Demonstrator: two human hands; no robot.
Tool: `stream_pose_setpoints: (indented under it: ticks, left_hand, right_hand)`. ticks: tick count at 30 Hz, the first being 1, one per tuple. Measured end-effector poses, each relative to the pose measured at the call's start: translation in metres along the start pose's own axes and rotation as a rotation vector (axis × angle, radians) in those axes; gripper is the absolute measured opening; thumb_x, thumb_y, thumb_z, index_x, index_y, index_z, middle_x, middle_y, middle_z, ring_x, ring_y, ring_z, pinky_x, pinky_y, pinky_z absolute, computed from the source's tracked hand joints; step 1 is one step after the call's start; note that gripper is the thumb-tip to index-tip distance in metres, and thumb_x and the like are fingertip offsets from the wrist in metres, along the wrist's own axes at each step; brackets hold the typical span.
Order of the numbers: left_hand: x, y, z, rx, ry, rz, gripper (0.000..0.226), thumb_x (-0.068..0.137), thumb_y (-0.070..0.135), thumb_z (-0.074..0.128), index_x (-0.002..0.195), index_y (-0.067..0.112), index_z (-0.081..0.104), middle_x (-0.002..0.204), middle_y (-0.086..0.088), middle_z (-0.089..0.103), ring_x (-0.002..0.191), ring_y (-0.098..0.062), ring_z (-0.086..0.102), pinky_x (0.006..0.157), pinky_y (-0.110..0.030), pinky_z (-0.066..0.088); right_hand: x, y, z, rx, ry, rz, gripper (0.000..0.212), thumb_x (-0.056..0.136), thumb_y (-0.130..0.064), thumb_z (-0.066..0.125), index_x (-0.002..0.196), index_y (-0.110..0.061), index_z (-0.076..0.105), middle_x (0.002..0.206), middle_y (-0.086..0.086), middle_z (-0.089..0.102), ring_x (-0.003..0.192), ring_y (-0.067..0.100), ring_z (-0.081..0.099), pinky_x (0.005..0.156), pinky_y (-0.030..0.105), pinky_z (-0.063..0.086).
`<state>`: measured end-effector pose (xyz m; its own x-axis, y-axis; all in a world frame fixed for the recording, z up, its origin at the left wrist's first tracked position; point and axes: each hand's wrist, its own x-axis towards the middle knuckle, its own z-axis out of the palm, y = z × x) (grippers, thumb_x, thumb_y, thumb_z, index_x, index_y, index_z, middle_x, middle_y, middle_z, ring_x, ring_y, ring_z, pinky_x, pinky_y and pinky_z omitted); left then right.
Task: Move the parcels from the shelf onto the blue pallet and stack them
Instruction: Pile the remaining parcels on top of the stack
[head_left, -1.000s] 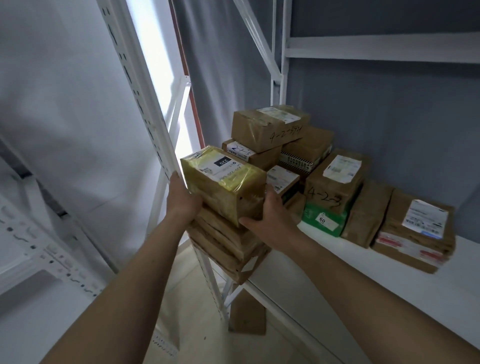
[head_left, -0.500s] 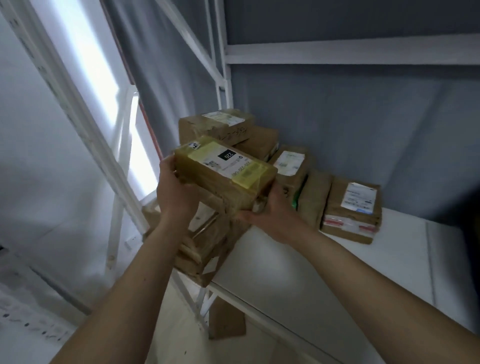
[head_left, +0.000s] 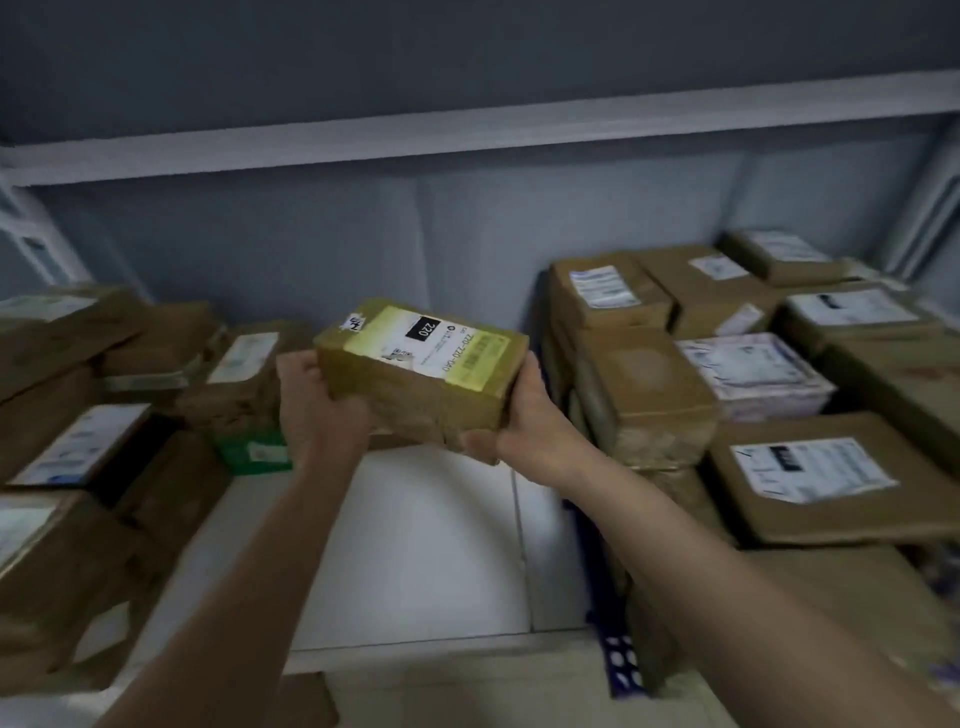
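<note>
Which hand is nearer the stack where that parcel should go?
The right hand, I think. The stacked parcels on the blue pallet lie on its side. The left hand grips the held parcel's far end, toward the shelf.

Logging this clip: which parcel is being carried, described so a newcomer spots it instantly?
Between the shelf parcels on the left and the stack on the blue pallet on the right, both hands hold one parcel up mid-frame. Alone there, it wears glossy yellowish tape and a label with a black "220" patch.
</note>
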<state>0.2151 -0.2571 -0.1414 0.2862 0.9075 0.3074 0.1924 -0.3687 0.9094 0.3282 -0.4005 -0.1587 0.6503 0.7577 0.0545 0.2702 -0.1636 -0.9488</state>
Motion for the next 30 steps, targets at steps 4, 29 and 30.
stream_pose_setpoints:
  ticks: [4, 29, 30]
  left_hand:
    - [-0.042, 0.032, 0.045, -0.077, -0.052, 0.018, 0.036, 0.079, -0.016, 0.044, 0.102, 0.011, 0.039, 0.083, -0.002, 0.051, 0.067, -0.011, 0.046, 0.054, -0.009, 0.04]
    - [-0.205, 0.074, 0.136, 0.141, -0.488, 0.018, 0.035, 0.084, -0.007, 0.054, 0.109, 0.013, 0.04, 0.088, 0.002, 0.052, 0.078, -0.014, 0.052, 0.054, -0.021, 0.038]
    - [-0.208, 0.07, 0.137, 0.16, -0.504, 0.016, 0.034, 0.084, -0.007, 0.055, 0.107, 0.013, 0.039, 0.086, 0.003, 0.051, 0.075, -0.012, 0.051, 0.053, -0.02, 0.038]
  right_hand:
    - [-0.032, 0.01, -0.061, -0.035, 0.099, 0.032, 0.101, 0.054, -0.029, 0.082, 0.134, -0.022, 0.021, 0.135, -0.001, 0.044, 0.125, 0.016, 0.045, 0.106, 0.041, 0.042]
    - [-0.147, 0.068, -0.236, 0.078, 0.129, 0.199, 0.086, 0.073, -0.038, 0.079, 0.144, -0.027, 0.032, 0.131, -0.008, 0.057, 0.118, 0.01, 0.055, 0.105, 0.031, 0.041]
    - [-0.148, 0.071, -0.236, 0.079, 0.131, 0.212, 0.09, 0.072, -0.039, 0.08, 0.146, -0.028, 0.03, 0.132, -0.008, 0.057, 0.119, 0.011, 0.055, 0.108, 0.034, 0.039]
